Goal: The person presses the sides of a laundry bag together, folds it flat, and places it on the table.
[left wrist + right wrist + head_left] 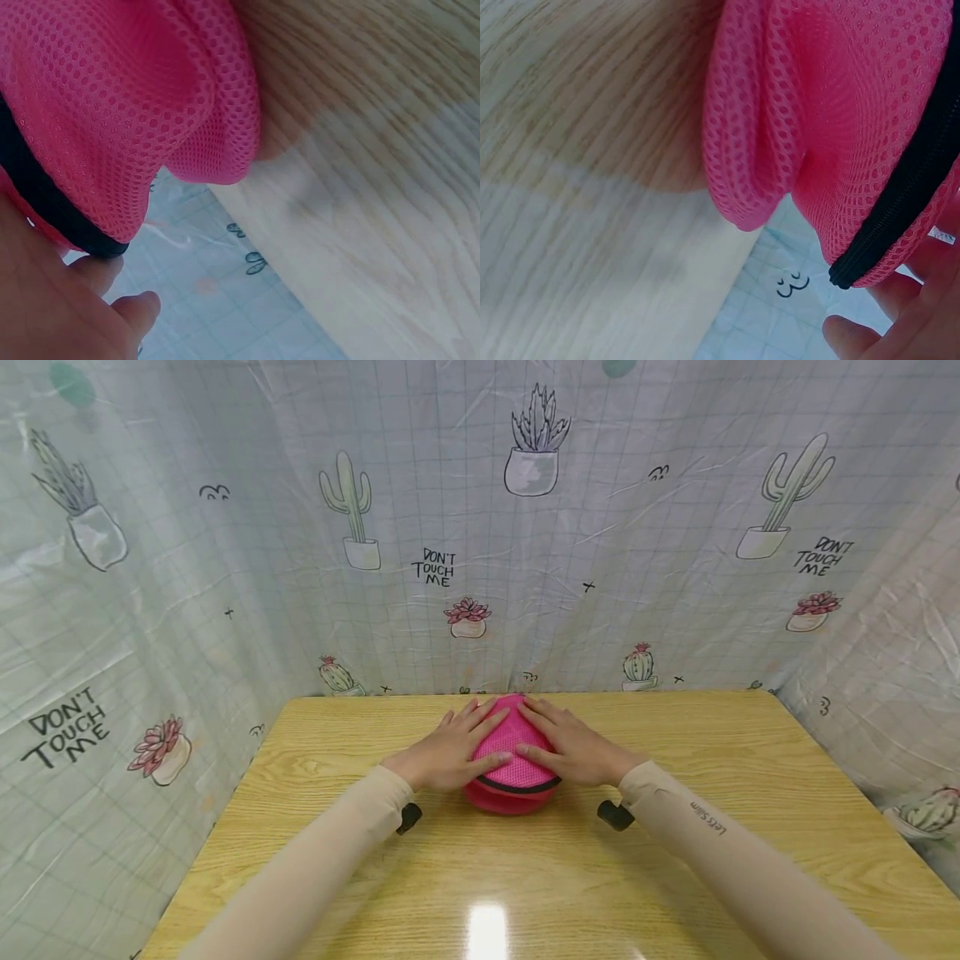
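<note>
A bright pink mesh bag with a black zipper stands bunched up in a rounded shape near the back of the wooden table. My left hand rests on its left side, the fingers stretched over the top. From the other side my right hand lies on it the same way, fingers extended and thumb pointing inward. In the left wrist view the mesh bag bulges in a fold over the tabletop, with fingertips at the end of its black band. The black zipper shows teeth in the right wrist view, fingers beside its end.
The wooden table reaches to a hanging curtain printed with cacti and lettering, which also closes off both sides. Small black devices sit below the wrists. A bright reflection lies on the table's near part.
</note>
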Demonstrator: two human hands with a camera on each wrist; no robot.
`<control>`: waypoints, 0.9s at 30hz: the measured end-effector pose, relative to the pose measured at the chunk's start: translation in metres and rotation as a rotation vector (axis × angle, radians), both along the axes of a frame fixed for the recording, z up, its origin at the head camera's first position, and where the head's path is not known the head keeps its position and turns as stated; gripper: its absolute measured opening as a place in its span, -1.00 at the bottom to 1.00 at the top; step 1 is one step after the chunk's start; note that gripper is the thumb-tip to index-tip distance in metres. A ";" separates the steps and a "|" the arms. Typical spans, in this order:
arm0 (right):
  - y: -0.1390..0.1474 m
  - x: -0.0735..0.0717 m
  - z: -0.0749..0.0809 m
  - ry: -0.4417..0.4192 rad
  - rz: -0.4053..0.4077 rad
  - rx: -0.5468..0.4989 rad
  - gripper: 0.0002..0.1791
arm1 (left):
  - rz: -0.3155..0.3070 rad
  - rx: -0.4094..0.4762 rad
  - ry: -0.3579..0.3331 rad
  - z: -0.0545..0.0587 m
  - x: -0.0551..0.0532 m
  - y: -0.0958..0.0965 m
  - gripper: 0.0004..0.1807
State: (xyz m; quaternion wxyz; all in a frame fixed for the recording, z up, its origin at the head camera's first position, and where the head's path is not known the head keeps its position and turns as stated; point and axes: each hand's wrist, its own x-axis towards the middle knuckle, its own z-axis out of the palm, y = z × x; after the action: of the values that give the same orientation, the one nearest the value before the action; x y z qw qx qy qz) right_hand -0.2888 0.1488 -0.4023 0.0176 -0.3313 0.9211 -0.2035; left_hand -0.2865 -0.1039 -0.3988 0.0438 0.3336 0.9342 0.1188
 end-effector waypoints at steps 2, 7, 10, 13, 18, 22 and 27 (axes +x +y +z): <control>-0.001 -0.001 -0.003 -0.014 -0.008 0.002 -0.16 | 0.003 -0.005 -0.011 -0.001 0.000 -0.001 -0.12; -0.002 -0.001 -0.008 -0.037 -0.021 0.023 -0.16 | 0.008 -0.015 -0.045 -0.005 0.000 -0.002 -0.09; -0.003 -0.002 -0.010 -0.047 -0.018 0.036 -0.15 | 0.012 -0.027 -0.069 -0.009 -0.001 -0.002 -0.07; -0.003 -0.002 -0.013 -0.062 -0.020 0.043 -0.14 | 0.008 -0.042 -0.083 -0.013 -0.002 -0.002 -0.04; -0.003 -0.002 -0.020 -0.082 -0.032 0.046 -0.12 | 0.003 -0.057 -0.090 -0.018 -0.002 -0.001 0.00; -0.003 -0.004 -0.024 -0.087 -0.033 0.044 -0.10 | 0.002 -0.067 -0.094 -0.021 -0.003 0.000 0.01; -0.003 -0.005 -0.028 -0.084 -0.026 0.055 -0.08 | 0.005 -0.082 -0.099 -0.024 -0.006 -0.001 0.02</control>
State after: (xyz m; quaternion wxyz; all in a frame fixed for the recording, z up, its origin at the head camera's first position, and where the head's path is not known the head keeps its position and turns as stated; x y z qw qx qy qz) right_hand -0.2941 0.1461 -0.4299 0.0625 -0.3099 0.9290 -0.1921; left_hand -0.2922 -0.1044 -0.4227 0.1032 0.3228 0.9358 0.0971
